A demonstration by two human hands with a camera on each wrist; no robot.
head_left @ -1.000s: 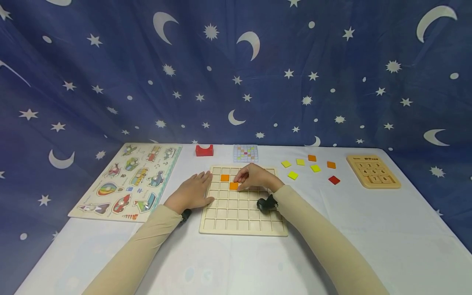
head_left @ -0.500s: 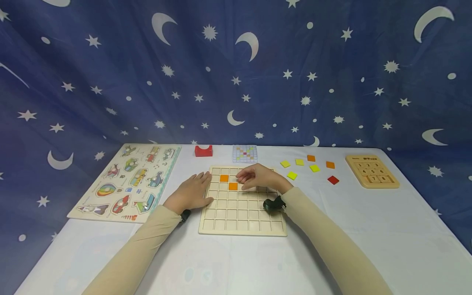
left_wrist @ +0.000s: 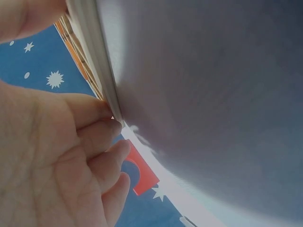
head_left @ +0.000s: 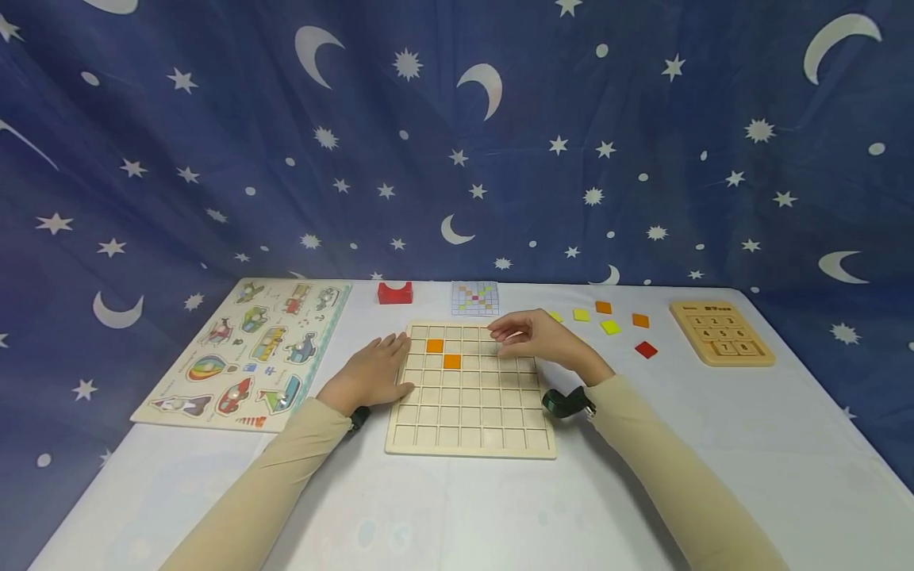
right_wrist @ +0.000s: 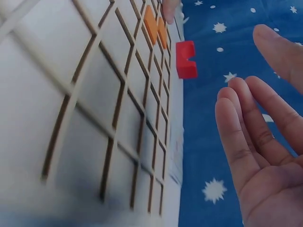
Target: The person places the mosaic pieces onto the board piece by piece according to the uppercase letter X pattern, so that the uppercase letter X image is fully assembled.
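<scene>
A pale wooden grid board (head_left: 471, 415) lies on the table, with two orange square tiles in its cells: one orange tile (head_left: 435, 346) near the upper left and another orange tile (head_left: 452, 362) diagonally below it. My left hand (head_left: 367, 373) rests at the board's left edge, fingers fairly straight, fingertips touching the rim in the left wrist view. Over the board's upper right is my right hand (head_left: 546, 337), raised, with nothing between thumb and fingers in the right wrist view. Just beyond it lie several yellow tiles (head_left: 610, 327), partly hidden by the hand.
Orange tiles (head_left: 640, 320) and a red tile (head_left: 646, 350) lie to the right, before a wooden number puzzle (head_left: 723, 333). Behind the board are a red notched block (head_left: 395, 293) and a pattern card (head_left: 475, 298). A picture puzzle board (head_left: 246, 353) takes up the left side.
My right hand has let go of the lower orange tile, lifted off and moved right toward the board's upper right. The left hand has stayed in place.
</scene>
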